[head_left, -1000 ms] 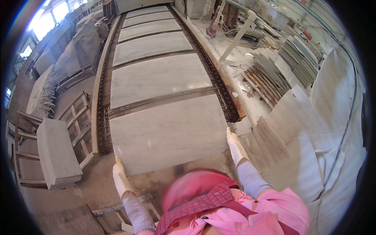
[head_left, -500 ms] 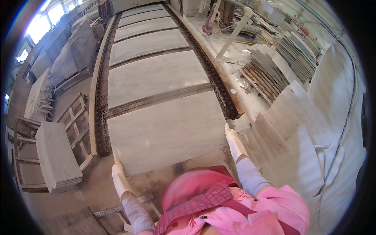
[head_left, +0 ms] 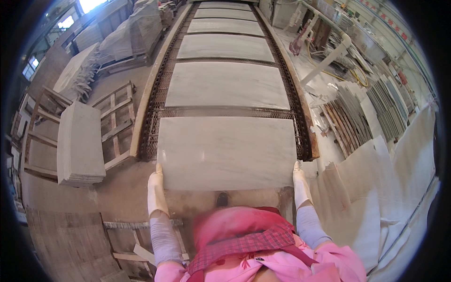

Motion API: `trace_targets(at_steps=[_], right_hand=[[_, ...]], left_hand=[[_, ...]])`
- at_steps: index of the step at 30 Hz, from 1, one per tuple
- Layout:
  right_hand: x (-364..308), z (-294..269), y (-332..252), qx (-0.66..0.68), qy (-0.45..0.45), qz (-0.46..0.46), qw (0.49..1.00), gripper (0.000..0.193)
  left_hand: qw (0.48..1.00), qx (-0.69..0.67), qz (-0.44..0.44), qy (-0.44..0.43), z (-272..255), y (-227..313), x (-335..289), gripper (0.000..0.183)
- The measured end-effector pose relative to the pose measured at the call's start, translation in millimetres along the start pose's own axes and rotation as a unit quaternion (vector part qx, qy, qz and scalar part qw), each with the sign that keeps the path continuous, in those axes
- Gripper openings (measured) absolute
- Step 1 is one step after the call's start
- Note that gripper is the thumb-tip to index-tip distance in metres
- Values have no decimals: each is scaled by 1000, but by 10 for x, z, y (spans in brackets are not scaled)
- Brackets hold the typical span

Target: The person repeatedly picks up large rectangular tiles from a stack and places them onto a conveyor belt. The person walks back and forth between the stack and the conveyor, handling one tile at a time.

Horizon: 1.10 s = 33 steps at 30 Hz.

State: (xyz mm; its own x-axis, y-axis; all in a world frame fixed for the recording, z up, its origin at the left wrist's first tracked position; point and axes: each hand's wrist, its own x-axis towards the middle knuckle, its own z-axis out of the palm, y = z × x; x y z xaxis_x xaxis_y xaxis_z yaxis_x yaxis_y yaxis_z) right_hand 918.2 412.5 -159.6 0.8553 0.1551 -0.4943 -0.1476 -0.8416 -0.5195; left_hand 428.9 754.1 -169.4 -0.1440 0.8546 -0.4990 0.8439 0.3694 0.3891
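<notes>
A pale, faintly veined stone slab (head_left: 226, 152) lies across the near end of a chain conveyor (head_left: 151, 123), its near edge sticking out past the frame. My left hand (head_left: 156, 190), in a light glove, grips the slab's left edge near the front corner. On the opposite edge my right hand (head_left: 300, 183), gloved the same way, holds the slab with its thumb along the side. The fingers of both hands are hidden under the stone. Beyond it, another pale slab (head_left: 228, 85) rests on the chains, with several more in a row farther off.
To the left, a stack of narrow slabs (head_left: 81, 141) leans on a wooden frame (head_left: 42, 136). White sheeting (head_left: 357, 202) hangs at the right. Behind it stand more stacked slabs (head_left: 387, 105) and a pale pipe post (head_left: 329, 61). A wooden board (head_left: 68, 244) lies at lower left.
My view has turned left, so the conveyor sits farther right and straighter in the picture. The held slab now lies squarer to the conveyor, and both hands keep their grip.
</notes>
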Motion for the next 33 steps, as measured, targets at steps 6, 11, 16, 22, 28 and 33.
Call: trace_targets(at_steps=[6,11,16,22,28,33], right_hand=[[213,51,92,-28,5,18,999,85],[294,70,167,-42,-25,18,999,83],[446,-32,303,112,-114,45,986,65],[388,121,871,512,-196,73,833,53],[111,299,1248,539,-175,206,797,53],[71,339,1232,472,-188,219,833,55]], left_hand=[[950,-298,14,91,61,-135,-344,62],[756,-648,-93,15,289,-360,-435,60],[633,-764,-102,-73,376,-485,-546,64],[615,-778,-102,-74,334,-396,-687,67],[590,-799,-91,-71,382,-411,-658,62],[561,-819,-101,-72,457,-472,-595,54]])
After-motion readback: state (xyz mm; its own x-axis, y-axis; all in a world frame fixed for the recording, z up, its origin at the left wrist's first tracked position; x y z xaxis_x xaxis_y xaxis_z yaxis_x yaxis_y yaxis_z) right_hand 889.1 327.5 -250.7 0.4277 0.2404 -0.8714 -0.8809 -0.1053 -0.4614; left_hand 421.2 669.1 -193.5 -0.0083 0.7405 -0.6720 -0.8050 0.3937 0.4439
